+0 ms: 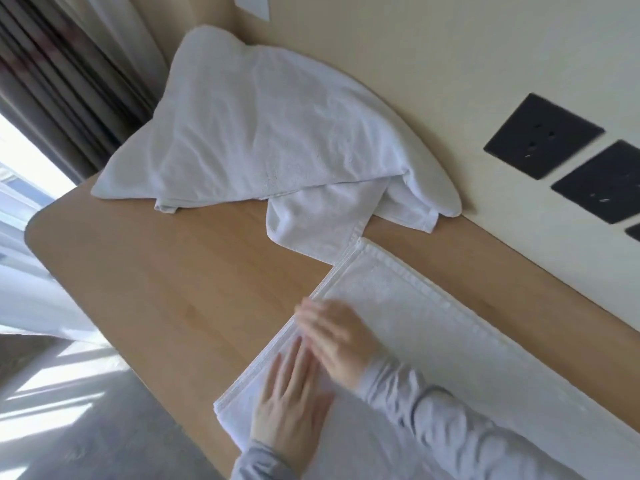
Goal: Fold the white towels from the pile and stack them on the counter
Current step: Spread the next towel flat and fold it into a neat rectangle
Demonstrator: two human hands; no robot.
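Observation:
A folded white towel (433,327) lies flat along the wooden counter (166,289), running from the centre toward the lower right. My left hand (294,400) presses flat on its near end, fingers straight. My right hand (336,337), blurred by motion, lies flat on the towel just beyond the left one, near the towel's left edge. A loose pile of white towels (263,133) lies heaped at the far end of the counter against the wall, one corner (311,223) trailing toward the folded towel.
The cream wall (450,64) borders the counter on the right and carries black socket plates (543,136). Dark curtains (52,74) and a bright window stand at the left. Grey floor (86,410) lies below the counter's rounded left edge.

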